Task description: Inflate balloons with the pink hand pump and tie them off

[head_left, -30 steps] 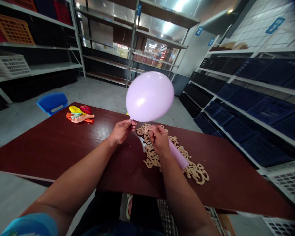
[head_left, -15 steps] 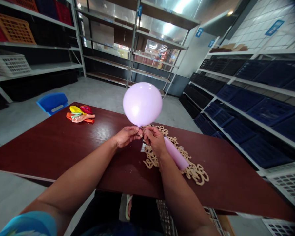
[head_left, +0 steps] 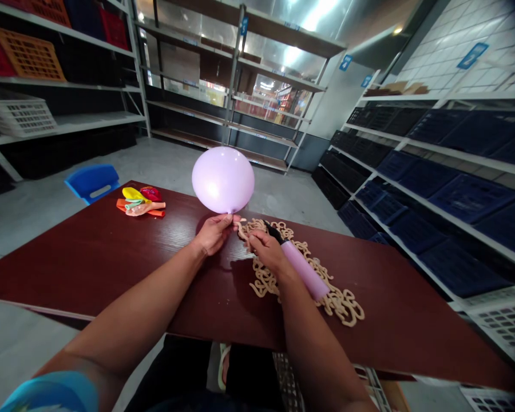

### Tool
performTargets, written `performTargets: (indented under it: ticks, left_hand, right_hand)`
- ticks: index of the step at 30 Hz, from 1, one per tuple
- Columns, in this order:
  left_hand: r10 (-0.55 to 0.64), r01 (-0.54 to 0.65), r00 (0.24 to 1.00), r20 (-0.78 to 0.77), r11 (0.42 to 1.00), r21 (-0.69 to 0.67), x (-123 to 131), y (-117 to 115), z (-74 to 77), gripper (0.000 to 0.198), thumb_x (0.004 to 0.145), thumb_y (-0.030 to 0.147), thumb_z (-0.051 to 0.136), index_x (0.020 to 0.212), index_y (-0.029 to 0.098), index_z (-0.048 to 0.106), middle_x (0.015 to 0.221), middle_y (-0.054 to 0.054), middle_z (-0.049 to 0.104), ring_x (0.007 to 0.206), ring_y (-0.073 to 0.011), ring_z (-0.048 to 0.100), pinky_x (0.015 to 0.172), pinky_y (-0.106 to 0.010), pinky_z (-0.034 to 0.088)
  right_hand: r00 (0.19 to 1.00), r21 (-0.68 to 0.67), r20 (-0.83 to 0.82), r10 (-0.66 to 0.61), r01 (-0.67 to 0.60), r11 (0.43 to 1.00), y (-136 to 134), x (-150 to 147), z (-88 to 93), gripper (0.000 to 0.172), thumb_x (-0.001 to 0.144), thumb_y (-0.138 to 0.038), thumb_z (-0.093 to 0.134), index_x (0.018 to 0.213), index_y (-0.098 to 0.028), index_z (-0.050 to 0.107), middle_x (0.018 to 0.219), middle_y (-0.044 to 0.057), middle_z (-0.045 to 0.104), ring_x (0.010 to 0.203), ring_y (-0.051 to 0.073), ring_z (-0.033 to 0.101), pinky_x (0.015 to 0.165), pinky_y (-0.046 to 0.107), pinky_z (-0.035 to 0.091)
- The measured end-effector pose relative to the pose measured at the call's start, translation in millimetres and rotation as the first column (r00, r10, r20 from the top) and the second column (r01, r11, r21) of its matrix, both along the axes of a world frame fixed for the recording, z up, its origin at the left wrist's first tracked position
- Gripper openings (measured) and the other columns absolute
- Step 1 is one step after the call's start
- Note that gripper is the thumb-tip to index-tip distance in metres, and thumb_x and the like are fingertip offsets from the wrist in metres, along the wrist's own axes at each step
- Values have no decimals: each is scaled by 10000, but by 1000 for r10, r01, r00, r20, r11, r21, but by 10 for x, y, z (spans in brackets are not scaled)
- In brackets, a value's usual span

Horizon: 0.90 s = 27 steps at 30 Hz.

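Note:
A round, inflated lilac balloon [head_left: 223, 178] floats above the table's far edge, its neck pinched in the fingers of my left hand [head_left: 217, 233]. My right hand [head_left: 265, 247] is closed, just to the right and slightly lower. A thin tan strand shows at its fingertips; whether it is gripped or lies behind them I cannot tell. Beneath and beyond that hand spreads a tangle of curly beige cords [head_left: 345, 306]. On the cords lies a pink cylinder [head_left: 306, 269] with a black end, resembling a balloon pump, partly covered by my right wrist.
Uninflated balloons [head_left: 139, 200] in yellow, red, orange and green lie on the far left of the dark red table [head_left: 90, 252]. A blue chair [head_left: 92, 182] stands behind that corner. Shelves with crates [head_left: 467, 194] line the right and left sides.
The balloon and my left hand have shifted left. My right hand has come away from the balloon's neck, and the pump's black end now shows.

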<state>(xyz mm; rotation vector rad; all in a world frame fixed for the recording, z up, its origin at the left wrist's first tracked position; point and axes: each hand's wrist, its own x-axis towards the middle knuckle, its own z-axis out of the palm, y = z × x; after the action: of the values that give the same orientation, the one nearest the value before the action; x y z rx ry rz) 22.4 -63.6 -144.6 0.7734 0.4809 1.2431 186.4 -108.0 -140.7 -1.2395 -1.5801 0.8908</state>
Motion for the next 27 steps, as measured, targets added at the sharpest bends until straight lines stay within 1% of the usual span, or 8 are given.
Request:
performTargets:
  ticks: [2, 4, 10, 13, 16, 21, 24, 27]
  left_hand:
    - [-34, 34, 999, -2, 999, -3, 8, -9, -17, 183, 687, 245, 699, 747, 74, 679, 856, -106, 631, 683, -113, 558, 698, -265, 467]
    - [-66, 66, 998, -9, 998, 7, 28, -24, -41, 181, 695, 250, 693, 758, 81, 684, 879, -109, 634, 715, -125, 572, 721, -276, 472]
    - [-134, 135, 991, -9, 990, 35, 130, -86, -95, 190, 710, 254, 680, 783, 79, 696, 907, -128, 642, 836, -179, 588, 803, -325, 459]
    - [-163, 164, 986, -15, 986, 32, 148, -97, -99, 191, 712, 259, 676, 785, 84, 696, 927, -134, 639, 869, -199, 587, 808, -344, 456]
    - [-119, 122, 992, -49, 992, 46, 134, -88, -85, 187, 721, 275, 664, 775, 98, 690, 986, -127, 629, 857, -178, 580, 770, -314, 459]
    - [16, -2, 991, -136, 994, 107, 93, -80, -41, 221, 752, 313, 628, 823, 108, 669, 865, -86, 646, 557, -62, 502, 540, -208, 411]
    - [-89, 107, 983, -159, 988, 110, 100, -105, -42, 263, 773, 342, 599, 880, 106, 643, 665, -60, 625, 458, -70, 483, 468, -212, 396]
    - [-198, 210, 961, -191, 977, 42, 132, -125, -68, 299, 773, 363, 596, 918, 102, 610, 574, -54, 598, 484, -125, 554, 472, -239, 442]
  right_hand:
    - [994, 174, 66, -90, 78, 982, 10, -26, -12, 182, 754, -353, 554, 757, -212, 671, 788, 15, 652, 772, 145, 588, 704, 282, 470]
    - [988, 271, 11, -156, 147, 951, 12, -48, -19, 178, 747, -345, 572, 811, -227, 689, 906, 28, 654, 895, 171, 581, 813, 323, 453]
    - [976, 308, -118, -182, 211, 928, -5, -105, -72, 202, 709, -337, 629, 879, -240, 681, 931, 32, 655, 899, 181, 592, 831, 363, 463]
    - [963, 245, -167, -209, 246, 938, 13, -112, -90, 192, 711, -352, 615, 841, -220, 663, 924, 32, 661, 864, 176, 598, 794, 352, 476]
    - [939, 121, -237, -251, 285, 951, 38, -87, -73, 187, 722, -354, 580, 812, -196, 626, 773, 7, 651, 665, 131, 583, 625, 274, 476]
    - [935, -104, -220, -278, 261, 960, 59, -35, -79, 183, 720, -353, 562, 798, -190, 587, 465, -69, 476, 416, 82, 416, 414, 202, 340]
    - [976, -85, -159, -146, 134, 987, 48, -45, -119, 172, 735, -375, 565, 788, -216, 602, 474, -62, 471, 408, 83, 397, 404, 205, 334]
    - [987, 27, -133, -89, 93, 995, 22, -63, -112, 179, 749, -395, 563, 825, -248, 631, 632, -18, 577, 501, 107, 472, 459, 233, 398]
